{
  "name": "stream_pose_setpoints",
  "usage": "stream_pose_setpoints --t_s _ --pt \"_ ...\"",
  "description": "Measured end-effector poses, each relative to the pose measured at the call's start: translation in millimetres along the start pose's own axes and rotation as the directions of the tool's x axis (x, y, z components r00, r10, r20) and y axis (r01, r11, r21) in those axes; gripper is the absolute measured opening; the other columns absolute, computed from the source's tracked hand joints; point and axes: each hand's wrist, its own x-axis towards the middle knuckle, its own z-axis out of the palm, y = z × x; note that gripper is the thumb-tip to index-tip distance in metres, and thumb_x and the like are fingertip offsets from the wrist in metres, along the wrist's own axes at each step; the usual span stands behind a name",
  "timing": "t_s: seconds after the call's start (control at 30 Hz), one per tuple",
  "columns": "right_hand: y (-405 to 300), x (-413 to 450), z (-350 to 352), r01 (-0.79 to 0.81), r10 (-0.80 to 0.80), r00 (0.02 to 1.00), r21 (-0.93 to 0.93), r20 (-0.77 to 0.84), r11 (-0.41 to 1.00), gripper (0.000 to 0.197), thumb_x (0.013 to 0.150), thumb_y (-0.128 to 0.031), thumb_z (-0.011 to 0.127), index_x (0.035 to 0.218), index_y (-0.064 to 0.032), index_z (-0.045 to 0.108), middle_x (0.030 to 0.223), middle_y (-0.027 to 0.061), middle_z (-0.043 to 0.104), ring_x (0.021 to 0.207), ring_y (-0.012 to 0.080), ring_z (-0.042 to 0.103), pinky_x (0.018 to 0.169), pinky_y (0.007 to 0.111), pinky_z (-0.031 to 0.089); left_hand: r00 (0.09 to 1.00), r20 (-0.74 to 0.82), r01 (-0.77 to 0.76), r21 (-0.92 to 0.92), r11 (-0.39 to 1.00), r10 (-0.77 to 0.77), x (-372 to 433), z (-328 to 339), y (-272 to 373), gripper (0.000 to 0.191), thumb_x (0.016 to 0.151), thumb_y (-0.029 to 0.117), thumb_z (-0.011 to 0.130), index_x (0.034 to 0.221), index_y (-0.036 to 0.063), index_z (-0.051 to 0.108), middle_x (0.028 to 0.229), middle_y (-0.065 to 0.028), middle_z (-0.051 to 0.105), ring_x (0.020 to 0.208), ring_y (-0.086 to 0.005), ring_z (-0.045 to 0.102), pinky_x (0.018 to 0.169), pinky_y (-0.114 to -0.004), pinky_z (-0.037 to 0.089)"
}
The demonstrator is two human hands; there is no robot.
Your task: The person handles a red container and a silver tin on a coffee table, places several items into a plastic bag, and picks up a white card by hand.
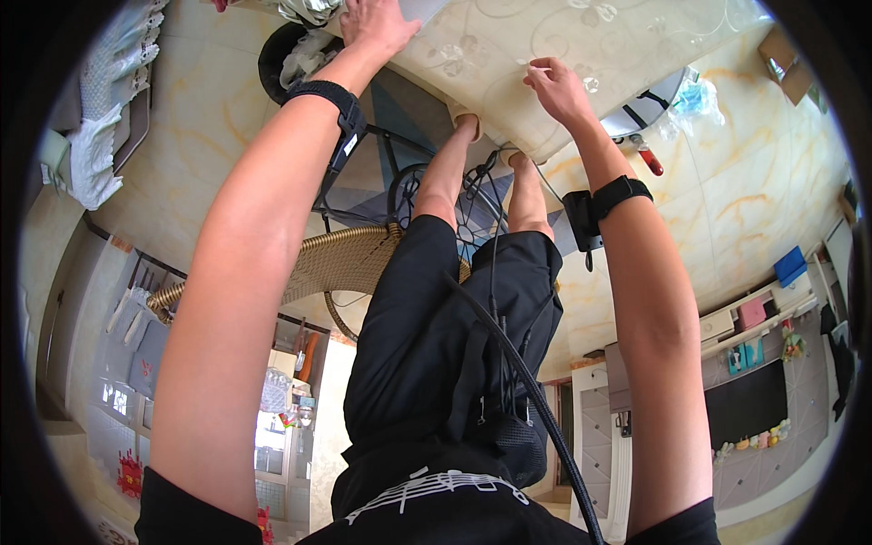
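My left hand [379,26] is at the top edge of the view, over the tablecloth-covered table [477,61], beside a grey-white flat surface [419,9]. The top of the hand is cut off, so what its fingers touch is hidden. Crinkled clear plastic [308,9] lies to its left. My right hand [557,87] hovers over or rests on the table's near right part, with thumb and fingertips close together; a small whitish bit [523,62] shows at the fingertips, and whether it is held is unclear. Both wrists carry black straps with devices.
A black bin [271,63] with plastic in it stands left of the table. Right of the table are a round stool-like surface [616,122], a blue and clear plastic bag [698,99] and a red-ended bottle [650,162]. A wicker chair [340,262] is by my legs; cables hang in front of me.
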Motion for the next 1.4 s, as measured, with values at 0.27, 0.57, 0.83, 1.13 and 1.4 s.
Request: stream_pose_setpoints --t_s 0.27,0.57,0.83,1.13,1.4 --pt "-0.7 2.1 0.8 -0.033 0.033 0.999 0.023 0.01 0.999 0.036 0.09 -0.028 0.052 0.112 0.0 0.056 0.097 0.0112 0.069 0.092 0.0185 0.064 0.078 0.029 0.048 0.998 -0.042 0.048 0.021 0.999 -0.048 -0.1 9.1 0.2 0.076 0.063 0.022 0.076 0.125 0.0033 0.037 0.124 -0.0183 0.042 0.121 -0.0361 0.039 0.102 -0.047 0.034" --pt "7.8 3.5 3.3 0.051 -0.049 0.996 0.024 -0.071 0.998 0.037 0.085 -0.031 0.052 0.103 -0.0012 0.061 0.088 0.0122 0.07 0.085 0.0251 0.067 0.079 0.032 0.05 1.0 0.006 0.016 -0.008 1.0 -0.016 2.4 5.3 0.4 0.073 0.064 0.025 0.076 0.123 0.0002 0.039 0.123 -0.0203 0.047 0.12 -0.0357 0.044 0.104 -0.046 0.032" --pt "8.7 -3.6 6.5 0.023 -0.024 0.999 -0.04 -0.025 0.999 0.036 0.09 -0.028 0.052 0.11 0.0015 0.058 0.095 0.0121 0.069 0.093 0.0193 0.064 0.08 0.03 0.049 0.993 0.108 0.051 -0.115 0.992 -0.038 -14.1 24.2 -1.1 0.04 0.074 0.02 0.065 0.107 0.0027 0.053 0.115 -0.02 0.053 0.111 -0.0364 0.05 0.094 -0.044 0.042" --pt "21.8 -16.0 7.1 0.028 -0.028 0.999 -0.011 -0.026 1.0 0.037 0.089 -0.029 0.053 0.11 0.0013 0.058 0.094 0.0106 0.069 0.09 0.019 0.064 0.079 0.03 0.048 0.973 0.217 -0.018 -0.264 0.964 0.078 -21.1 64.9 -13.4 0.037 0.082 0.025 0.059 0.111 0.002 0.056 0.105 -0.0204 0.063 0.1 -0.0356 0.06 0.087 -0.043 0.047" --pt "31.0 -26.6 4.7 0.05 -0.042 0.994 0.087 -0.097 0.995 0.037 0.082 -0.028 0.054 0.102 0.0016 0.061 0.09 0.0166 0.068 0.085 0.0292 0.066 0.078 0.035 0.05 0.919 0.323 -0.117 -0.32 0.94 0.225 -63.2 59.1 3.6 0.04 0.083 0.023 0.058 0.113 -0.0033 0.053 0.105 -0.0257 0.061 0.101 -0.0388 0.058 0.088 -0.042 0.046"
